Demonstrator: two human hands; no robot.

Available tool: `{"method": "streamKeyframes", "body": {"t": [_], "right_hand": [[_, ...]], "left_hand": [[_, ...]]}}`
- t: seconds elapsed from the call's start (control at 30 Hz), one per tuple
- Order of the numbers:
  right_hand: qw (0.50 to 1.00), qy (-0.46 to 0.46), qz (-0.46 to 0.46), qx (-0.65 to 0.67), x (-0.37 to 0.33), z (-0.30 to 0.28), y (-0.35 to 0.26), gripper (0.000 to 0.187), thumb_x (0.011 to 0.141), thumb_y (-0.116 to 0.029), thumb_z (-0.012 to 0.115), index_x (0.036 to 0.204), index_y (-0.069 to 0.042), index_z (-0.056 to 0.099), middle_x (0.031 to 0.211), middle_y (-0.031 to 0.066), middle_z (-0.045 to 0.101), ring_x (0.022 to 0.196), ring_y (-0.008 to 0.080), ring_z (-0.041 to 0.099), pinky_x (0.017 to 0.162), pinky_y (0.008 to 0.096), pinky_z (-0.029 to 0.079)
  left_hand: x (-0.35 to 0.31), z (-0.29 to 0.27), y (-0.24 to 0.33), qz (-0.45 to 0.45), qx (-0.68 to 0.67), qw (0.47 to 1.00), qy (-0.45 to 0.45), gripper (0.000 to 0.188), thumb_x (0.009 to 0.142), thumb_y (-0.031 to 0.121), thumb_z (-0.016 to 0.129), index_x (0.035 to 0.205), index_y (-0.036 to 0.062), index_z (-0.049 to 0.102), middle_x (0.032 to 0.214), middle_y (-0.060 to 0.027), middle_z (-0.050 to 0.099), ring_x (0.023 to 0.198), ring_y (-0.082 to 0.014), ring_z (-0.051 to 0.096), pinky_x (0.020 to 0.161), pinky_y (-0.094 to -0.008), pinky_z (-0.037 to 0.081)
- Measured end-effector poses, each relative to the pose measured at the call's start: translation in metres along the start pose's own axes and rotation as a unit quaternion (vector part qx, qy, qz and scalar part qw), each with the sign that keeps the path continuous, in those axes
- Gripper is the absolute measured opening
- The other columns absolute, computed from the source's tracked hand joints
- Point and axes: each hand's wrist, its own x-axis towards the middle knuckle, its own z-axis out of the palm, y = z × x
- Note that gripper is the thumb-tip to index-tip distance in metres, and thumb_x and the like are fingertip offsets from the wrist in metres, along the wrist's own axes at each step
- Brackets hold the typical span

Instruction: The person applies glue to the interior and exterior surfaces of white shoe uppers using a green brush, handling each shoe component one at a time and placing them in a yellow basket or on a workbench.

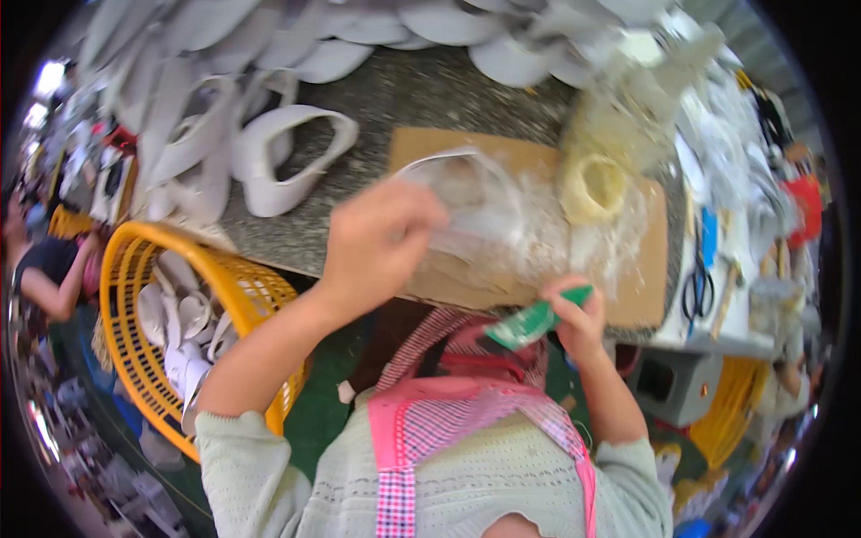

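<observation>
My left hand [377, 242] is curled with its fingertips pinched at the near edge of a thin white shoe upper [513, 202], which lies over a cardboard sheet [641, 287]. The upper is blurred, and its looped edge arches away from me. At the front edge of the cardboard, my right hand [578, 316] grips a flat green scraper [534, 325] with whitish smears on its blade. Just beyond the right hand, white, dried-looking residue coats the cardboard. A yellowish, glue-crusted pot [592, 193] stands at its far right corner.
White shoe uppers [287, 161] stand at the left of the dark speckled table [404, 90], with many white pieces piled along the back. A yellow basket [134, 269] of white parts sits at the left. Scissors [698, 287] lie on the right. Another person [54, 269] is at far left.
</observation>
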Motion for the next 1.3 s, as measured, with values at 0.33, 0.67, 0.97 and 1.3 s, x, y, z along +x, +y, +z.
{"method": "streamKeyframes", "body": {"t": [0.33,0.67,0.97,1.3], "right_hand": [[0.999,-0.023,-0.004,0.047,0.001,-0.003,0.005,0.012,0.071,-0.005,0.059,0.078,0.004,0.056,0.072,0.0094,0.058,0.062,0.0137,0.055,0.059,0.0242,0.044],[0.976,0.034,-0.215,0.005,0.034,0.012,-0.069,0.009,0.073,-0.007,0.056,0.077,0.001,0.054,0.083,0.0099,0.055,0.074,0.0140,0.053,0.067,0.0249,0.041],[0.945,-0.151,-0.264,-0.120,0.214,0.069,-0.149,0.014,0.075,-0.015,0.056,0.074,-0.001,0.057,0.095,0.0091,0.055,0.076,0.0137,0.053,0.070,0.0259,0.041],[0.944,-0.158,-0.287,-0.034,0.333,0.096,-0.233,0.010,0.073,-0.009,0.056,0.076,0.000,0.057,0.077,0.0086,0.060,0.081,0.0153,0.053,0.078,0.0269,0.039]], "left_hand": [[0.040,-0.201,-0.053,-0.181,-0.331,0.846,0.376,0.037,0.078,-0.008,0.045,0.115,-0.0100,0.039,0.110,-0.0164,0.050,0.098,-0.0235,0.052,0.088,-0.0321,0.042],[-0.003,-0.174,-0.096,-0.242,0.204,0.847,0.427,0.036,0.081,0.029,0.056,0.102,0.0005,0.057,0.086,-0.0095,0.049,0.086,-0.0230,0.049,0.078,-0.0344,0.040],[0.001,-0.213,-0.110,-0.210,0.408,0.809,0.367,0.029,0.081,0.028,0.053,0.090,0.0024,0.063,0.087,-0.0143,0.052,0.085,-0.0306,0.049,0.076,-0.0396,0.038],[0.172,-0.088,-0.038,0.233,0.399,0.882,0.091,0.030,0.068,0.012,0.064,0.094,0.0035,0.053,0.098,-0.0118,0.050,0.092,-0.0305,0.047,0.079,-0.0373,0.039]]}}
